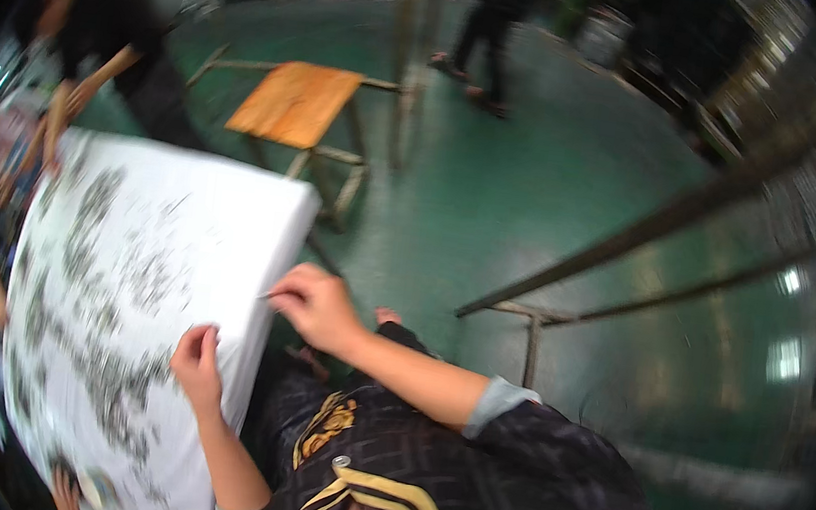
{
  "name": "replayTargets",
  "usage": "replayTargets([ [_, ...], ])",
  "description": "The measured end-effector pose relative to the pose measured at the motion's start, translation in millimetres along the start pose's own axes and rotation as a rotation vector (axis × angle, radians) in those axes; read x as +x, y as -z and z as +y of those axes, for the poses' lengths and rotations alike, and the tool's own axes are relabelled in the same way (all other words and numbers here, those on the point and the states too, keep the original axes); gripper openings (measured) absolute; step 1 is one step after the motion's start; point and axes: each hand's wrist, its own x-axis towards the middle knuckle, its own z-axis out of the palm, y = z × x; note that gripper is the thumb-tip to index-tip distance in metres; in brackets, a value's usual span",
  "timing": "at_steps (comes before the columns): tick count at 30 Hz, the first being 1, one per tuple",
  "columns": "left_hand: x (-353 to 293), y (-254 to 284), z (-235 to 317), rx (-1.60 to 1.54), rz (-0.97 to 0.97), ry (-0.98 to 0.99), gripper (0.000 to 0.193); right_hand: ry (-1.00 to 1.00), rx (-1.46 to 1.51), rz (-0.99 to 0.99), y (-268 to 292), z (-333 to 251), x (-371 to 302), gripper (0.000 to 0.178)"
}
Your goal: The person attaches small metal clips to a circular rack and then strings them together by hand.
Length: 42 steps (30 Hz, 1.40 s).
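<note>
The green painted floor (575,204) spans the work area, and on it stands a square-seated stool of orange-brown wood (295,101). The broad, white-covered table (252,207) lies along the person's left, with a co-worker in dark clothing (112,30) leaning over its far end. The right hand (321,311) is at the table's near edge, thumb and fingertips pinching a thin dark sliver (268,296). The left hand (197,367) is over the tabletop beside it, fingertips pressed together; blur prevents telling whether the dark spot there is a held piece. The small, dark, slender pieces (117,383) are scattered across the white surface, mostly beyond the left hand. Step in hand, by judgement: handling or checking single pieces taken from the scatter. The next move would appear to call for a light fingertip grip and controlled placement or release of the sliver.
</note>
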Motion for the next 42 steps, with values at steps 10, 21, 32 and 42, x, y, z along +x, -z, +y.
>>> replayTargets([
  [10, 15.3, 48.0, -18.0, 0.398, 0.323, -0.031, 0.006, -0.111, 0.090, -0.017, 2.7, 8.7, 0.1, 0.004],
  [21, -13.2, 5.5, 7.8, 0.603, 0.146, -0.208, 0.009, -0.022, 0.012, -0.408, 13.3, -0.5, 38.8, 0.005],
  [32, -165.6, -35.0, 38.0, 0.893, 0.271, 0.543, 0.017, 0.125, 0.264, -0.975, 19.0, 26.1, 101.3, 0.011],
  [42, -305.1, -190.6, 3.6, 0.268, 0.341, 1.725, 0.035, 0.140, 0.255, -1.353, 12.3, 6.5, 143.7, 0.005],
])
